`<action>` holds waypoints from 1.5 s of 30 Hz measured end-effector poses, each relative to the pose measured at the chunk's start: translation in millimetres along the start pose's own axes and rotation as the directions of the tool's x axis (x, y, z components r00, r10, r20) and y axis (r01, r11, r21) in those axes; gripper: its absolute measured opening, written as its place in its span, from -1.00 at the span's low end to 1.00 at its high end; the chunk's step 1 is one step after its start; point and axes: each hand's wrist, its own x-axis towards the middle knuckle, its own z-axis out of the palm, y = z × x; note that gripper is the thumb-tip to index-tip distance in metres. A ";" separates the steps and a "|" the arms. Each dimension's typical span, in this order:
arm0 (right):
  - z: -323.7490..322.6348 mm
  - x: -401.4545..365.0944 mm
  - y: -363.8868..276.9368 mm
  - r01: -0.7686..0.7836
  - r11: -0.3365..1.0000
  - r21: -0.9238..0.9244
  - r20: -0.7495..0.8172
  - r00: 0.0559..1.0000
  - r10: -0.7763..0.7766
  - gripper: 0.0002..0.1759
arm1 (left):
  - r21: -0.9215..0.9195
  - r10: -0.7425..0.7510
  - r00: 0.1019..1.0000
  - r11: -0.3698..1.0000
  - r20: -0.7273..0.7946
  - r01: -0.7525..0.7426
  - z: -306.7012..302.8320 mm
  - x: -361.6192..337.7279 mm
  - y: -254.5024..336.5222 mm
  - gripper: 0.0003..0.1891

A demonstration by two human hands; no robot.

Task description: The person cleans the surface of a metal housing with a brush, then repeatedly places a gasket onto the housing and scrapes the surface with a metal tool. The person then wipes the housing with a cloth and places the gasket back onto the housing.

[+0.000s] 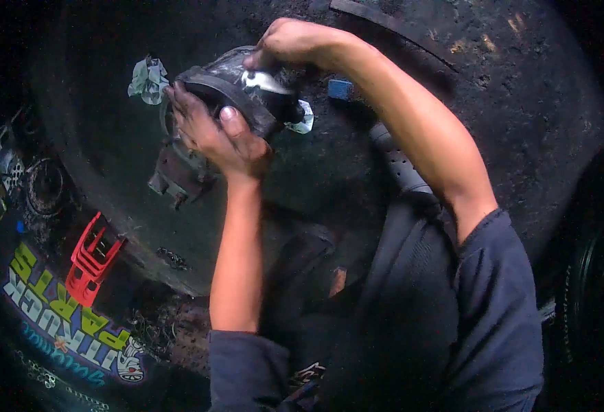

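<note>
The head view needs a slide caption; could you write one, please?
Bare left hand and right hand on a dark, round-rimmed metal part near a small, rectangular blue block.

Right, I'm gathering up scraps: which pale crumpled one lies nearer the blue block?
The scrap partly hidden by the dark metal part; the other scrap lies near the left hand's fingertips.

held part (219, 88): dark metal, partly glossy | sleeve (500, 302): matt cloth

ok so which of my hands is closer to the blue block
Right. Your right hand is left of the blue block and slightly beyond it; your left hand is farther left and closer to you.
</note>
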 end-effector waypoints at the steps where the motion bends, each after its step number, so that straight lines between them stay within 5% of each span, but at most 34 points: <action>1: 1.6 -6.0 -0.2 0.065 0.998 0.005 0.026 0.998 -0.065 -0.59 | -0.009 0.010 1.000 1.000 -0.014 -0.010 0.9 0.6 0.3 -0.27; 4: 1.6 -1.2 26.5 0.210 0.975 -0.075 0.073 0.976 -0.205 -0.60 | -0.024 0.019 1.000 1.000 -0.020 -0.019 0.8 2.2 -0.5 -0.28; 7: 12.1 -10.0 48.0 0.034 0.960 0.278 0.091 0.994 -0.061 -0.63 | -0.015 -0.007 1.000 1.000 -0.015 0.007 0.6 2.5 1.1 -0.26; 11: 15.8 -9.4 43.6 0.121 0.935 0.333 0.065 0.986 -0.151 -0.62 | 0.007 -0.008 1.000 1.000 -0.008 0.008 0.7 2.2 2.0 -0.26; 16: 11.4 -4.7 51.3 0.222 0.967 0.124 0.013 0.974 -0.225 -0.58 | -0.002 0.013 1.000 1.000 -0.015 -0.013 0.4 1.7 0.4 -0.26; 19: -0.9 -19.4 57.3 0.078 0.979 0.187 -0.207 0.978 -0.039 -0.56 | 0.009 -0.018 1.000 1.000 -0.014 0.019 1.0 0.3 -1.9 -0.26; 20: 1.0 -11.5 80.8 0.240 0.968 0.074 -0.352 0.914 -0.200 -0.57 | 0.003 -0.037 0.999 0.999 -0.006 0.037 1.0 -0.6 -3.6 -0.25; 22: -8.7 -21.7 85.4 0.205 0.968 -0.141 -0.424 0.872 -0.246 -0.60 | -0.001 -0.045 0.999 0.999 0.010 0.045 -1.3 -0.1 -3.7 -0.24; 25: -16.0 -37.2 85.7 0.097 0.992 -0.077 -0.457 0.881 -0.122 -0.63 | 0.040 -0.040 0.999 0.998 0.006 0.040 1.4 0.3 -3.4 -0.22; 28: -12.9 -40.5 104.2 0.152 0.988 -0.016 -0.528 0.838 -0.137 -0.65 | 0.089 -0.060 0.998 0.994 0.015 0.059 1.2 1.8 -2.9 -0.21; 33: -10.8 -47.3 77.7 0.085 0.991 -0.107 -0.549 0.825 -0.130 -0.66 | 0.116 -0.051 0.999 0.992 0.011 0.049 2.9 2.0 -3.7 -0.19; 35: -11.9 -32.1 72.0 0.176 0.922 -0.344 -0.520 0.782 -0.344 -0.65 | 0.164 -0.034 0.999 0.986 0.019 0.030 2.1 0.4 -3.0 -0.18; 38: -6.2 -3.5 67.8 0.285 0.880 -0.380 -0.500 0.737 -0.455 -0.66 | 0.155 -0.002 1.000 0.988 -0.005 0.002 4.2 0.3 -5.7 -0.18; 45: 2.8 7.9 50.6 0.088 0.834 -0.545 -0.462 0.798 -0.386 -0.63 | 0.154 -0.019 1.000 0.988 -0.021 0.022 6.1 -1.0 -6.4 -0.17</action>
